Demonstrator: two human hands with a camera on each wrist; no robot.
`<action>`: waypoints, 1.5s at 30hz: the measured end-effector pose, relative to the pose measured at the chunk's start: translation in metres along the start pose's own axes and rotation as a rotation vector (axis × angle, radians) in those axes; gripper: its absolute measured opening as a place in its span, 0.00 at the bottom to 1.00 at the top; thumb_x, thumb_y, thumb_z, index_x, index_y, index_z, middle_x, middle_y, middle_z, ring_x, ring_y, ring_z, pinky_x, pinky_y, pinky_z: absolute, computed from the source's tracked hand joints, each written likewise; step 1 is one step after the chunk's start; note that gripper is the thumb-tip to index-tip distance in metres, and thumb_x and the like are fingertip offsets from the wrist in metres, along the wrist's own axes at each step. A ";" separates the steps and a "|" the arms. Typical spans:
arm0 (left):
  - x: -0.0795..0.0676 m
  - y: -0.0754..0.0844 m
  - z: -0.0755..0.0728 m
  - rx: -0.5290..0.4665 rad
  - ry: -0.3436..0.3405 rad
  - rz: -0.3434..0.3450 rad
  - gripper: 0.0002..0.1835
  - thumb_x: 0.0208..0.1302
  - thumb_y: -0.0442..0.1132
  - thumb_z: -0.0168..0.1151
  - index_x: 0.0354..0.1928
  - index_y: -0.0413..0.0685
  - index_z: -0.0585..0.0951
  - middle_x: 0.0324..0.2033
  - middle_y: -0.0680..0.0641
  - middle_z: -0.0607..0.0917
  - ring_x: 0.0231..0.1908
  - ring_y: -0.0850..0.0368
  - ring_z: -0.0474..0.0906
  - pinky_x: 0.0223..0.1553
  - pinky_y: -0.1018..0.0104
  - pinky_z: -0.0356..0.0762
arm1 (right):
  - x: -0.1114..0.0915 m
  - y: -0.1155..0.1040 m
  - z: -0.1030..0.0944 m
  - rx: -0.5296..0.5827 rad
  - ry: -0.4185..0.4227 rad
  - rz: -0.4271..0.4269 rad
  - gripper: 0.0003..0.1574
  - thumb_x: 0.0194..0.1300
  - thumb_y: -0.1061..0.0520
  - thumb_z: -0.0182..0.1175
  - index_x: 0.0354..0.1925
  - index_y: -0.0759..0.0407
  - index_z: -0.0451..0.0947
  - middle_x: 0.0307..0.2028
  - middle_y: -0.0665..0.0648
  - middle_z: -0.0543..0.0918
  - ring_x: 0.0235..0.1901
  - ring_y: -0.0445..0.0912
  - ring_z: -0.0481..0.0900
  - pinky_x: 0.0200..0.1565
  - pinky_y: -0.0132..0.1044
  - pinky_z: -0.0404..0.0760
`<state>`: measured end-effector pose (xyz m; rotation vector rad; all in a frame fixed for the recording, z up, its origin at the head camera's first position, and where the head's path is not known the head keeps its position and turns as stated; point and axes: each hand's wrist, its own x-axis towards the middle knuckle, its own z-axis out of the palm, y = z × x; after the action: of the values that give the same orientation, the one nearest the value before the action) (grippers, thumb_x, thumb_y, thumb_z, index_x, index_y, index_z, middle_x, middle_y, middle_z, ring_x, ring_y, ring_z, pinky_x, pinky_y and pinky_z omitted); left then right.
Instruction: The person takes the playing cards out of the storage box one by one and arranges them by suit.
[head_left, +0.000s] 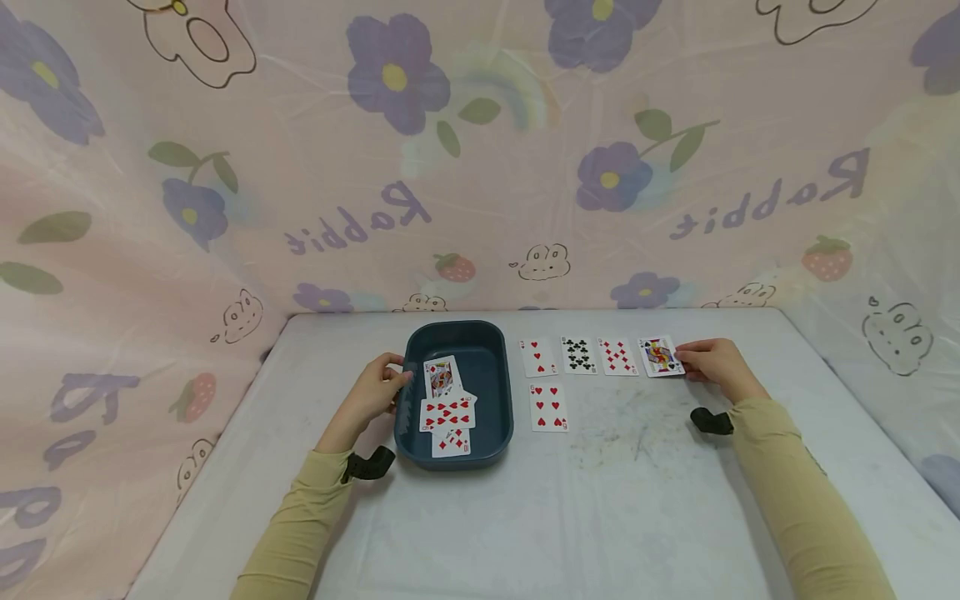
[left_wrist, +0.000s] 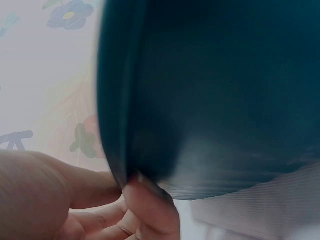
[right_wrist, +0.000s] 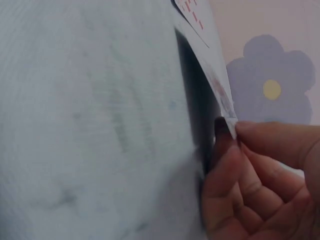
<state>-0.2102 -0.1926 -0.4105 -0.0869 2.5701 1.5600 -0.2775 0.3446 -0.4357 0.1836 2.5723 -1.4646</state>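
Observation:
My left hand (head_left: pixel 372 388) grips the left rim of a dark blue tray (head_left: pixel 498 392); in the left wrist view thumb and fingers pinch the tray wall (left_wrist: pixel 115 100). Inside the tray lie a face card (head_left: pixel 441 377), a hearts card (head_left: pixel 447 412) and a diamonds card (head_left: pixel 452 443), overlapping. At the right end of a row of cards, my right hand (head_left: pixel 716 367) pinches the right edge of a face card (head_left: pixel 661 357). The right wrist view shows this playing card (right_wrist: pixel 220 90) tilted, its held edge raised off the table with a shadow under it.
Left of the held card lie a diamonds card (head_left: pixel 618 357), a clubs card (head_left: pixel 579 355) and a three of hearts (head_left: pixel 537 357). A six of hearts (head_left: pixel 549 407) lies below them. Printed cloth (head_left: pixel 487 167) hangs behind the white table (head_left: pixel 585 525).

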 end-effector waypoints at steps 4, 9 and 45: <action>0.000 0.000 0.000 0.004 0.004 0.003 0.20 0.71 0.37 0.54 0.60 0.36 0.68 0.28 0.42 0.72 0.21 0.56 0.68 0.20 0.67 0.73 | 0.002 0.000 0.001 0.000 0.012 -0.002 0.28 0.70 0.57 0.56 0.58 0.79 0.68 0.32 0.51 0.80 0.27 0.35 0.77 0.31 0.31 0.80; 0.000 -0.001 0.000 -0.001 0.003 0.001 0.20 0.71 0.37 0.54 0.60 0.36 0.67 0.28 0.42 0.72 0.21 0.56 0.68 0.20 0.67 0.73 | 0.000 -0.004 0.002 -0.013 0.020 -0.004 0.28 0.69 0.58 0.56 0.57 0.80 0.68 0.33 0.53 0.81 0.27 0.36 0.77 0.31 0.31 0.80; 0.000 -0.001 0.000 0.000 0.000 0.017 0.19 0.71 0.37 0.53 0.60 0.36 0.68 0.27 0.43 0.71 0.20 0.57 0.67 0.19 0.67 0.73 | -0.006 -0.012 0.002 -0.020 0.043 0.058 0.26 0.66 0.62 0.57 0.55 0.80 0.69 0.30 0.53 0.81 0.27 0.37 0.78 0.33 0.33 0.81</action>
<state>-0.2106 -0.1933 -0.4117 -0.0647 2.5780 1.5654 -0.2742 0.3368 -0.4256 0.2871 2.5909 -1.4293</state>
